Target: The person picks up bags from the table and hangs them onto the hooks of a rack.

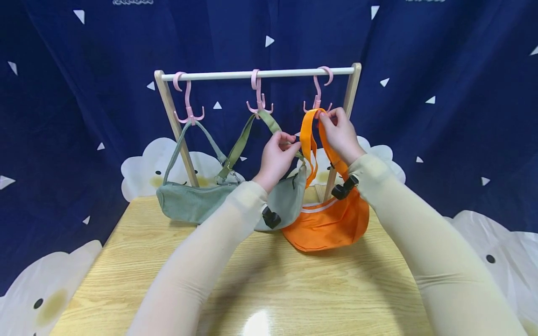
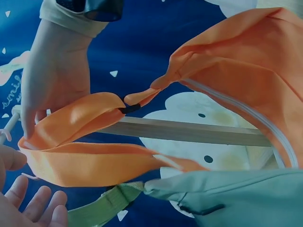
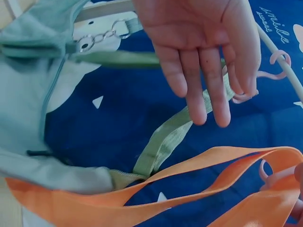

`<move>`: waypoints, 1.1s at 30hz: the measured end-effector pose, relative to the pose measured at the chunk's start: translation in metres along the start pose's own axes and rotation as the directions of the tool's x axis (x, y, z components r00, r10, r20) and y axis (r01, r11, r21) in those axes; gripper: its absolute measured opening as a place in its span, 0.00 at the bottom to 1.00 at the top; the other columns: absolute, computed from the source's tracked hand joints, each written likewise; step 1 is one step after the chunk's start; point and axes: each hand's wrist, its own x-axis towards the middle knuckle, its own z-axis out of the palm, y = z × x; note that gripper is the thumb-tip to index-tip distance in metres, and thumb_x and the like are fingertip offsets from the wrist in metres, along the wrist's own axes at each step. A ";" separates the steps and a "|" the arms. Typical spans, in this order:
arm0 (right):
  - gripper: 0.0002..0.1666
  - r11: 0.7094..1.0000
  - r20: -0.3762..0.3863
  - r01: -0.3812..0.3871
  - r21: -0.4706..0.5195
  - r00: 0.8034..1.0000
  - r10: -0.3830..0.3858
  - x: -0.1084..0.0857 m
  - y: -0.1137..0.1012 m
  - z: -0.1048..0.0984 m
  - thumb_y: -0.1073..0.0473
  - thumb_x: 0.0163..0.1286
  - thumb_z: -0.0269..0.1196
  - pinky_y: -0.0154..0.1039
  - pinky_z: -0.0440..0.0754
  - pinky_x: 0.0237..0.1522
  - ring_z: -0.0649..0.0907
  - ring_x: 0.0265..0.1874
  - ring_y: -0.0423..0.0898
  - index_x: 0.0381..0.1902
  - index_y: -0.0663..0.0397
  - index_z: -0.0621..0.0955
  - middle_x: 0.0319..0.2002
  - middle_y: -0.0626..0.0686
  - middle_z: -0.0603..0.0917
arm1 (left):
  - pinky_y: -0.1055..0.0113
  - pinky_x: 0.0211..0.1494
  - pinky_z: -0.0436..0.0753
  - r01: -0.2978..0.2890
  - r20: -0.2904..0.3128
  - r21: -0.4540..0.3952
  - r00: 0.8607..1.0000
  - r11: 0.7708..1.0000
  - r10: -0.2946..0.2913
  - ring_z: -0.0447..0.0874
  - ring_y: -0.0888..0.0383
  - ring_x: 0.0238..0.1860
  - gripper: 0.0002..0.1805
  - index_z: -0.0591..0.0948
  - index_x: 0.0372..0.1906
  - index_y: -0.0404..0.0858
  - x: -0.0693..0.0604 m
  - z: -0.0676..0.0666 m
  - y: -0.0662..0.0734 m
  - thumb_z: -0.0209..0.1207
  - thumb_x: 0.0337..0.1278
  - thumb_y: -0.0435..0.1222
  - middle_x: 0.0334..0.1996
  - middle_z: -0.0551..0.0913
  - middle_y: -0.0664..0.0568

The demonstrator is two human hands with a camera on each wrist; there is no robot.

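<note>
My right hand [image 1: 340, 133] pinches the orange strap [image 1: 308, 130] near its top, beside the lower prongs of the right pink hook [image 1: 317, 95]. The orange bag [image 1: 332, 228] hangs from this strap, its lower part close to the tabletop. My left hand [image 1: 277, 158] is just left of the strap. In the right wrist view the left hand [image 3: 199, 71] has extended fingers with nothing in them. A pink prong [image 3: 279, 177] shows inside the strap's loop there. The left wrist view has the right hand [image 2: 57, 80] at the strap's looped end.
A grey-green bag [image 1: 287, 200] hangs by a green strap [image 1: 241, 142] from the middle pink hook [image 1: 258, 100]. On the left hook [image 1: 189, 105] hangs a teal bag [image 1: 193, 203]. A white rail [image 1: 218, 75] on wooden posts carries the hooks above the wooden table [image 1: 336, 289].
</note>
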 end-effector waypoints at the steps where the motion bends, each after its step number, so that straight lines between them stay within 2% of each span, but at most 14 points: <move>1: 0.24 1.000 0.001 0.002 -0.012 1.000 -0.002 -0.001 0.002 -0.001 0.39 0.82 0.49 0.41 0.75 0.54 0.76 0.49 0.55 0.53 0.54 0.69 0.53 0.61 0.78 | 0.62 0.61 0.83 -0.002 0.004 0.005 1.000 1.000 0.002 0.85 0.48 0.52 0.10 0.78 0.46 0.35 -0.001 0.000 -0.001 0.65 0.68 0.35 0.53 0.84 0.44; 3: 0.26 0.999 0.005 0.009 -0.033 1.000 -0.009 -0.002 0.008 -0.002 0.38 0.82 0.49 0.45 0.76 0.58 0.76 0.51 0.56 0.56 0.55 0.68 0.55 0.61 0.77 | 0.62 0.61 0.83 -0.009 0.014 0.003 1.000 1.000 0.009 0.85 0.48 0.53 0.10 0.78 0.46 0.35 -0.003 -0.002 -0.003 0.64 0.68 0.35 0.55 0.84 0.43; 8: 0.29 0.993 -0.008 0.071 -0.095 0.997 -0.072 -0.009 0.028 -0.002 0.40 0.82 0.50 0.52 0.78 0.57 0.77 0.49 0.59 0.63 0.58 0.68 0.56 0.63 0.76 | 0.65 0.59 0.83 -0.033 0.018 -0.019 0.999 0.999 0.033 0.85 0.47 0.51 0.08 0.78 0.44 0.33 -0.010 -0.007 -0.010 0.63 0.67 0.32 0.55 0.85 0.42; 13: 0.29 0.983 -0.097 0.141 -0.122 0.984 -0.153 -0.017 0.044 0.002 0.47 0.80 0.56 0.55 0.75 0.64 0.76 0.55 0.61 0.65 0.63 0.68 0.58 0.66 0.73 | 0.68 0.56 0.82 -0.057 0.006 -0.038 0.998 0.998 0.057 0.86 0.46 0.49 0.06 0.79 0.43 0.31 -0.019 -0.016 -0.019 0.63 0.65 0.29 0.52 0.86 0.40; 17: 0.26 0.981 -0.184 0.163 -0.109 0.966 -0.181 -0.025 0.053 0.002 0.51 0.79 0.59 0.53 0.71 0.66 0.73 0.59 0.60 0.64 0.62 0.68 0.59 0.64 0.71 | 0.68 0.55 0.82 -0.082 0.017 -0.052 0.996 0.995 0.083 0.87 0.45 0.48 0.05 0.79 0.42 0.31 -0.029 -0.027 -0.025 0.63 0.65 0.28 0.50 0.87 0.38; 21: 0.23 0.981 -0.232 0.182 -0.071 0.953 -0.193 -0.034 0.056 -0.004 0.53 0.79 0.59 0.48 0.71 0.62 0.73 0.58 0.58 0.61 0.61 0.69 0.58 0.62 0.71 | 0.72 0.51 0.81 -0.096 0.019 -0.078 0.995 0.992 0.097 0.89 0.53 0.44 0.04 0.79 0.41 0.31 -0.040 -0.042 -0.025 0.62 0.65 0.27 0.48 0.88 0.37; 26: 0.20 0.979 -0.254 0.200 -0.031 0.946 -0.201 -0.049 0.059 -0.009 0.54 0.79 0.57 0.44 0.70 0.54 0.75 0.56 0.57 0.59 0.63 0.70 0.58 0.62 0.71 | 0.77 0.47 0.79 -0.107 -0.002 -0.146 0.994 0.984 0.108 0.85 0.67 0.38 0.03 0.78 0.40 0.30 -0.055 -0.059 -0.023 0.60 0.66 0.24 0.47 0.86 0.33; 29: 0.19 0.975 -0.254 0.224 -0.008 0.942 -0.218 -0.060 0.064 -0.011 0.56 0.79 0.57 0.41 0.70 0.54 0.75 0.53 0.56 0.58 0.64 0.70 0.57 0.63 0.71 | 0.77 0.45 0.79 -0.116 -0.002 -0.164 0.993 0.980 0.117 0.84 0.68 0.36 0.03 0.77 0.39 0.28 -0.066 -0.066 -0.025 0.60 0.65 0.23 0.45 0.85 0.30; 33: 0.17 0.963 -0.242 0.268 0.020 0.936 -0.255 -0.077 0.076 -0.010 0.61 0.77 0.58 0.35 0.72 0.53 0.76 0.49 0.55 0.57 0.66 0.71 0.54 0.64 0.72 | 0.76 0.42 0.77 -0.131 0.033 -0.119 0.990 0.984 0.136 0.83 0.68 0.36 0.03 0.77 0.40 0.28 -0.083 -0.072 -0.033 0.61 0.67 0.24 0.44 0.85 0.32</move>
